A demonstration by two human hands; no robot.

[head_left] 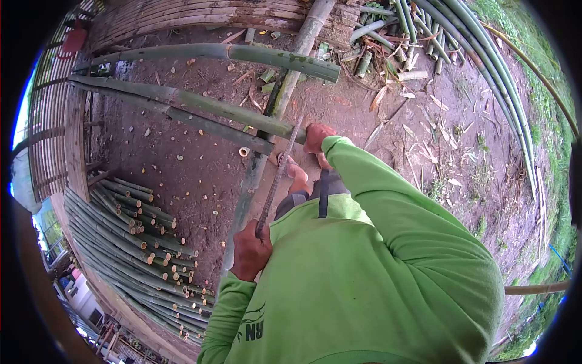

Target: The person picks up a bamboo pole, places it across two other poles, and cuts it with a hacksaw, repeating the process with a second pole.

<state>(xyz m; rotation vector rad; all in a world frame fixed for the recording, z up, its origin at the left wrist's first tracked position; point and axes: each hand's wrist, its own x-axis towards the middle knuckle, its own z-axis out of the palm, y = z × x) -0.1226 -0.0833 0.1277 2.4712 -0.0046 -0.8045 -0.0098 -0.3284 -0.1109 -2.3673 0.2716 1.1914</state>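
Observation:
My left hand (251,250) is closed around the lower end of a long, narrow, dark-mottled blade (280,168); whether it is a saw or a machete is not clear. Its far end crosses a green bamboo pole (236,113) close to my right hand (319,138), which grips that pole's near end. The pole rests across a thick bamboo beam (247,182). Another bamboo pole (212,131) lies alongside, its cut end on the beam, and a third bamboo pole (273,57) spans farther up. My feet are on the dirt below, partly hidden.
Many cut bamboo lengths (130,242) are stacked at the lower left. Offcuts and shavings (364,64) litter the ground at the top. Long bent bamboo poles (494,79) run down the right beside grass. A slatted bamboo structure (51,121) stands on the left.

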